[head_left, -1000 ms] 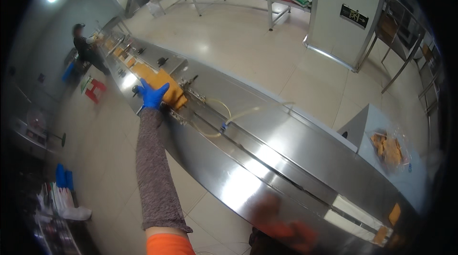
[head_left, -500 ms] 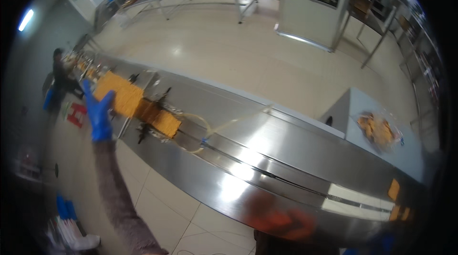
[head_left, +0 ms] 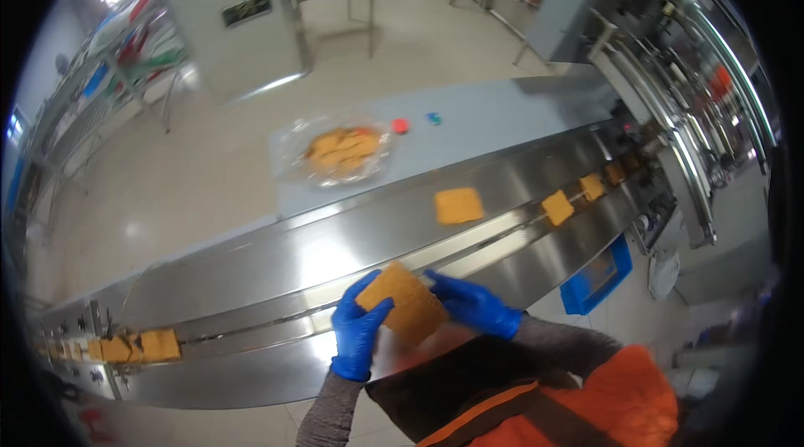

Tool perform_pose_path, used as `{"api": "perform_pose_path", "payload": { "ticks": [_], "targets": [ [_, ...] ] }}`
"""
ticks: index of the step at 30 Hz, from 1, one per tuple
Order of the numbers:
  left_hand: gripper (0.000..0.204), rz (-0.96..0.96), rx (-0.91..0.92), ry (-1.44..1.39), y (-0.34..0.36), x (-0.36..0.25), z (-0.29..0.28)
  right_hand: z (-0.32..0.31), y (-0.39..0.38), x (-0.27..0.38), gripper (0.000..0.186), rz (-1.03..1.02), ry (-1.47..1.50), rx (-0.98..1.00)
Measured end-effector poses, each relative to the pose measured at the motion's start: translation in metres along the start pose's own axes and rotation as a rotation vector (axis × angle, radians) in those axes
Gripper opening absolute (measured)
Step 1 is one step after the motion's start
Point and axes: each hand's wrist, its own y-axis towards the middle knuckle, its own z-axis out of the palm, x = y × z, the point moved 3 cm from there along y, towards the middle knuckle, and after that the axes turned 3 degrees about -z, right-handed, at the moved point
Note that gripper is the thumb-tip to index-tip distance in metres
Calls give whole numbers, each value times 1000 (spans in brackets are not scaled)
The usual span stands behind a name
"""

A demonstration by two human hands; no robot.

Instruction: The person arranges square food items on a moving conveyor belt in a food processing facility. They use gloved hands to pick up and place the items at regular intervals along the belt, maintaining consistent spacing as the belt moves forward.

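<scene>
Above the near edge of the steel conveyor table, my left hand, in a blue glove, is closed on a stack of square orange-brown slices. The stack is tilted, and its thumb lies across the near left side. My right hand, also gloved in blue, is at the stack's right edge with its fingers bent against it; part of its grip is hidden. On the table just beyond lies a loose orange square slice.
Single slices sit along the conveyor track toward the machine at right. More slices stand in the feeder at far left. A clear bag of slices rests on the grey side table. A blue crate is below, right.
My view has swung right along the table. The left hand has come from beside the slices at the feeder and now holds a stack. My right hand has come into clear view at it.
</scene>
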Motion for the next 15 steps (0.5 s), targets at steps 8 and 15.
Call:
{"api": "perform_pose_path", "payload": {
  "ticks": [8,15],
  "targets": [
    [48,82,82,107,47,71,133,-157,-76,-33,24,72,-137,-640],
    [45,-130,271,59,50,134,271,-467,-121,-121,37,-40,-341,-1125]
  ]
}}
